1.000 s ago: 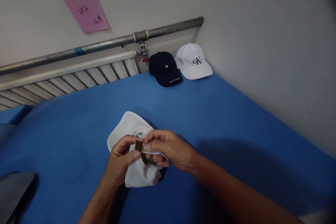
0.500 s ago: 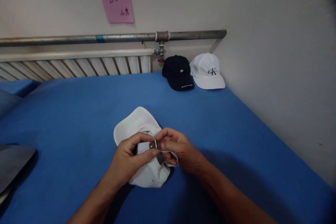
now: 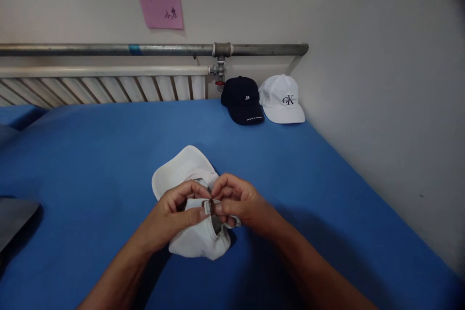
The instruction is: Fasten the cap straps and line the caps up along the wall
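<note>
A white baseball cap (image 3: 198, 242) lies on the blue surface, its brim pointing to the upper left. My left hand (image 3: 179, 213) is closed on the cap's back edge, thumb and fingers pinching beside a small brownish buckle (image 3: 211, 206). From the other side, my right hand (image 3: 241, 203) pinches the cap's strap at that buckle, and a loop of strap (image 3: 234, 223) shows under its fingers. Both sets of fingertips nearly meet there. They partly hide the buckle and the strap end.
A black cap (image 3: 242, 99) and a white cap with dark letters (image 3: 281, 99) stand side by side at the back right. Behind the blue surface (image 3: 90, 155) run a radiator (image 3: 127, 88) and a metal pipe (image 3: 163, 50). A dark flat object (image 3: 16, 220) lies at the left edge.
The view has shifted slightly. My fingers have turned the buckle at the cap's strap, so its metal face shows less. Both hands still hold the cap.
</note>
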Demonstrator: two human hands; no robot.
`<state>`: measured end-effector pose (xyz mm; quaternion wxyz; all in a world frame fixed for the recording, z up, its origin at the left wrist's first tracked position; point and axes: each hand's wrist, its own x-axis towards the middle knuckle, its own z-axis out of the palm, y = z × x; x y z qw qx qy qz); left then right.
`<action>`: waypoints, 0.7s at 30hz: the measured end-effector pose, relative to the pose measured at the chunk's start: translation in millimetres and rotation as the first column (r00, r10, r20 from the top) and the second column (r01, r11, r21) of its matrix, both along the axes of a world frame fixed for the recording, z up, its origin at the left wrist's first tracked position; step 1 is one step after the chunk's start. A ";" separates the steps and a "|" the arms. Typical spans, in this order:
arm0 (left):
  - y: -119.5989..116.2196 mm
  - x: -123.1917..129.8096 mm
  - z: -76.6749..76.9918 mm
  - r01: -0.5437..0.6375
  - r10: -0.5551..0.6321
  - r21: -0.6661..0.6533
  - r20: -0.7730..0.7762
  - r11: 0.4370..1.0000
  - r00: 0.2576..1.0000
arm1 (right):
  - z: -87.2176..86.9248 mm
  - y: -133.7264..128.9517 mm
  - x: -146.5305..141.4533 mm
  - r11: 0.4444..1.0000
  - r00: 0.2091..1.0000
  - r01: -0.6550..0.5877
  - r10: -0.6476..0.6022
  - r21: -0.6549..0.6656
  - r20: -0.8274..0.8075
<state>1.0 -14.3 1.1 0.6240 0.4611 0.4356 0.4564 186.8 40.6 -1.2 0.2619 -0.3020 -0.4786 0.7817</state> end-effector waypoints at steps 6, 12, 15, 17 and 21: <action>2.4 -3.6 -4.1 0.075 -0.074 -0.019 0.058 0.997 0.996 | 5.8 3.3 6.6 0.996 0.996 -0.069 0.066 0.058 0.054; 1.6 -0.6 -1.9 0.058 -0.054 -0.035 0.100 0.998 0.993 | 13.2 0.6 9.0 0.989 0.993 -0.091 0.081 0.117 0.086; 1.0 -6.9 -1.6 0.059 -0.058 0.000 0.059 0.998 0.997 | 15.4 -1.8 9.2 0.985 0.996 -0.037 0.023 0.169 0.081; 0.9 -11.8 -0.7 0.116 -0.118 0.042 0.040 0.992 0.992 | 17.2 -3.8 9.4 0.976 0.997 -0.024 0.008 0.215 0.075; -0.6 -13.7 4.7 0.178 -0.166 0.164 -0.082 0.970 0.983 | 21.0 -9.8 10.7 0.894 0.993 -0.022 -0.030 0.447 0.110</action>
